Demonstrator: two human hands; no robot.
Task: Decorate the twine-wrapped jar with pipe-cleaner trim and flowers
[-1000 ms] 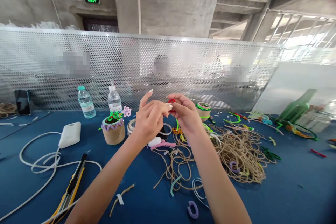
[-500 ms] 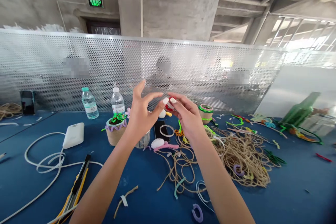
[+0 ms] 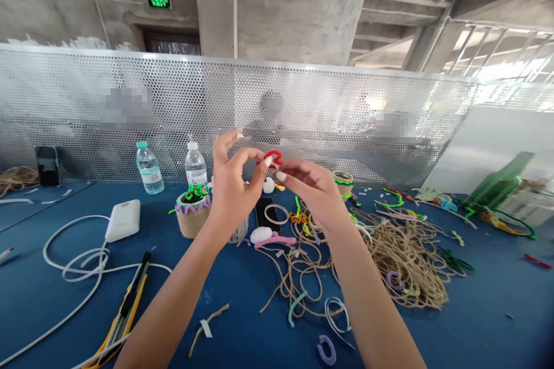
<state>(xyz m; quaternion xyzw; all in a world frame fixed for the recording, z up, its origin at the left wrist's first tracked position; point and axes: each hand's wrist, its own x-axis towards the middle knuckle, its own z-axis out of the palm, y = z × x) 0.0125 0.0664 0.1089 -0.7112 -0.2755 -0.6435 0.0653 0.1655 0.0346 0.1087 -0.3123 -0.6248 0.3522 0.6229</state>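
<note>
Between the thumb and index finger of my left hand (image 3: 236,187) is a curled red pipe cleaner (image 3: 274,154), held up over the table. The other left fingers are raised and spread. My right hand (image 3: 318,190) is closed in a pinch right beside the red curl. A small pale bit shows at its fingertips, too small to name. Below the hands lie a black phone (image 3: 263,213), a clear ring (image 3: 277,214) and a white oval piece (image 3: 261,234) with a pink fuzzy strip (image 3: 281,240).
A heap of twine (image 3: 407,259) spreads at the right. A twine-wrapped pot (image 3: 193,222), two water bottles (image 3: 150,170), a white power bank (image 3: 123,220) with a cable and a yellow utility knife (image 3: 123,311) are on the left. A perforated metal screen (image 3: 303,109) stands behind.
The red pipe cleaner has passed from my right fingertips to the left pinch and now shows as an open curl. My right hand has drawn slightly right and down.
</note>
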